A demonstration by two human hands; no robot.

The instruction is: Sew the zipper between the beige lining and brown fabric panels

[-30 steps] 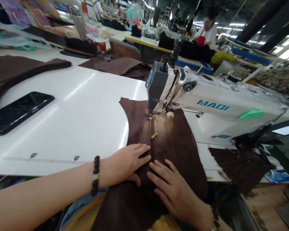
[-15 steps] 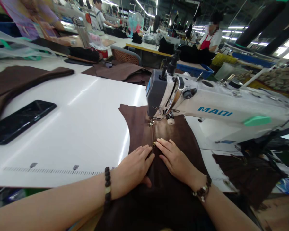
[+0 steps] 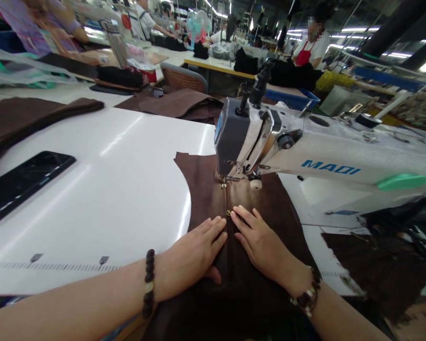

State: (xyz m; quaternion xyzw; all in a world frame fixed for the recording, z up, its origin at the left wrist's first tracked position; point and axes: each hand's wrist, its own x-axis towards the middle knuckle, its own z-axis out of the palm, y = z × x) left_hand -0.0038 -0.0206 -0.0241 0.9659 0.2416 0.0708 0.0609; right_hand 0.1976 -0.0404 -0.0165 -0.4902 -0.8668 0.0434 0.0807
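A dark brown fabric piece (image 3: 202, 189) with a zipper (image 3: 228, 203) down its middle lies under the head of a white sewing machine (image 3: 326, 156). My left hand (image 3: 193, 253) lies flat on the fabric just left of the zipper, fingers stretched out. On the other side of the zipper my right hand (image 3: 261, 244) presses flat, fingers extended toward the presser foot (image 3: 225, 180). The two sets of fingertips almost meet at the zipper line. Both wrists wear bead bracelets.
A black phone (image 3: 21, 182) lies on the white table (image 3: 92, 189) at the left. More brown fabric (image 3: 24, 116) is piled at the back left, and some (image 3: 376, 265) hangs at the right. Other people work at tables behind.
My right hand moved forward from the fabric's near edge to beside the zipper, close to the presser foot. My left hand stayed flat and shifted slightly forward.
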